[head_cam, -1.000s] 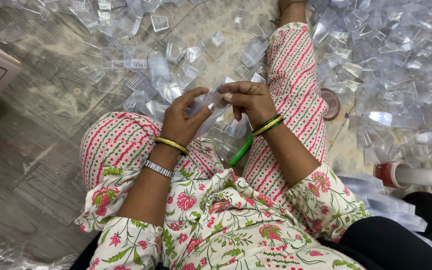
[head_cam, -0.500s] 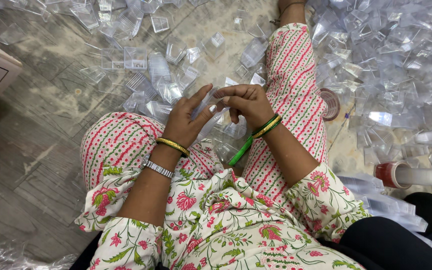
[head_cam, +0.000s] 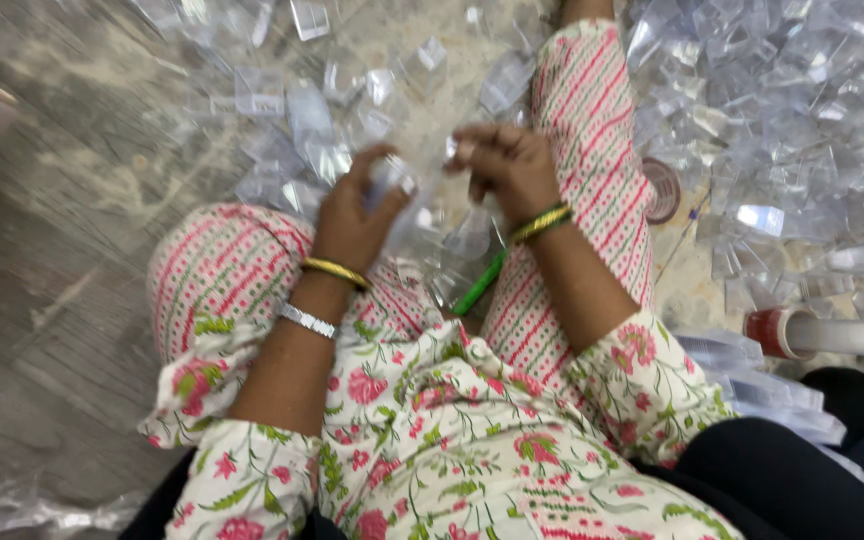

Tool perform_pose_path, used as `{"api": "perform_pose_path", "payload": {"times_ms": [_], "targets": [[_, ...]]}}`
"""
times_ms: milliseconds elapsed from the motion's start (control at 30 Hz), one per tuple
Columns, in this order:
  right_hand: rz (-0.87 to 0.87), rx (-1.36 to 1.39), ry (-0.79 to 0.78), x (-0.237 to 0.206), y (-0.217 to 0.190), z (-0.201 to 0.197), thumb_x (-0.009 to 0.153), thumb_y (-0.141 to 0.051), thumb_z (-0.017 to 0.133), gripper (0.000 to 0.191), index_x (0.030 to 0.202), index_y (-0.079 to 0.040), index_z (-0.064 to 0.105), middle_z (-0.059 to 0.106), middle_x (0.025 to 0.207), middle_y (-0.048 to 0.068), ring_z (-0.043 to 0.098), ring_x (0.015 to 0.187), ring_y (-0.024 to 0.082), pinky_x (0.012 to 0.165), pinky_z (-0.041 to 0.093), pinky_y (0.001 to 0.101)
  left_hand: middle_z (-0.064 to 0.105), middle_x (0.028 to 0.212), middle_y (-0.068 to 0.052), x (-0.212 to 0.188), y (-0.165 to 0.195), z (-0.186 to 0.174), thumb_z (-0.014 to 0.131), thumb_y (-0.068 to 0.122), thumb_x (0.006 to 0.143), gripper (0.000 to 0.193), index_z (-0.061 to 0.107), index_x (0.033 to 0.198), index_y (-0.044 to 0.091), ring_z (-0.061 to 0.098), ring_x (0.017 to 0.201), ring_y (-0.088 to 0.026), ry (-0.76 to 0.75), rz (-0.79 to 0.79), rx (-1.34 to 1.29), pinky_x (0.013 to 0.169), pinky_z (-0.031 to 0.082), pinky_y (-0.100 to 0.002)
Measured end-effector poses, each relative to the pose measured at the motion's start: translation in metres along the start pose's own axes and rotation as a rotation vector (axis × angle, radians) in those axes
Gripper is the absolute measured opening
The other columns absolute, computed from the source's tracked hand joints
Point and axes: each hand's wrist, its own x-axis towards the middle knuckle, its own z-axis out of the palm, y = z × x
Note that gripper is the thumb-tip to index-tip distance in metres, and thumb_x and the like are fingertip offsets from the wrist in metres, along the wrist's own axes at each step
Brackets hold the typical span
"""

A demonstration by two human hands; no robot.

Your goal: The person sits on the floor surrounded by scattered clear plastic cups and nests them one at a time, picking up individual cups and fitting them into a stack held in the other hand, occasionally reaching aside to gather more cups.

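I see both hands, the left hand (head_cam: 357, 205) and right hand (head_cam: 507, 165), pinching one small clear plastic piece (head_cam: 402, 180) by its edges; it looks light, thin, slippery, easily creased.

grey floor (head_cam: 72, 300), scattered clear plastic pieces (head_cam: 782, 110), tape roll (head_cam: 774, 330)

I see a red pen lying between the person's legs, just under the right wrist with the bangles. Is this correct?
Not quite: the pen is green, not red, as the head view shows. It does lie between the legs, just below the right hand's wrist with its bangles.
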Motion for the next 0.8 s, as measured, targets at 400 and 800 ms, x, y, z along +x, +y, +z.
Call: {"api": "perform_pose_path", "payload": {"times_ms": [400, 800], "targets": [[0.111, -0.89, 0.029, 0.01, 0.033, 0.007, 0.082, -0.01, 0.071, 0.012, 0.091, -0.005, 0.077, 0.077, 0.072, 0.007, 0.073, 0.056, 0.013, 0.055, 0.059, 0.0293, 0.044, 0.081, 0.007, 0.004, -0.008, -0.008, 0.068, 0.035, 0.107, 0.05, 0.056, 0.151, 0.015, 0.034, 0.07, -0.004, 0.289, -0.073, -0.224, 0.063, 0.033, -0.023], [0.138, -0.765, -0.052, 0.027, 0.092, 0.011, 0.077, -0.012, 0.086, 0.027, 0.1, -0.005, 0.072, 0.076, 0.082, 0.005, 0.069, 0.067, 0.013, 0.059, 0.055, 0.0283, 0.051, 0.082, 0.008, 0.005, -0.008, -0.008, 0.07, 0.035, 0.105, 0.047, 0.059, 0.145, 0.014, 0.037, 0.068, -0.003, 0.35, -0.092, -0.277, 0.061, 0.036, -0.021]]}}
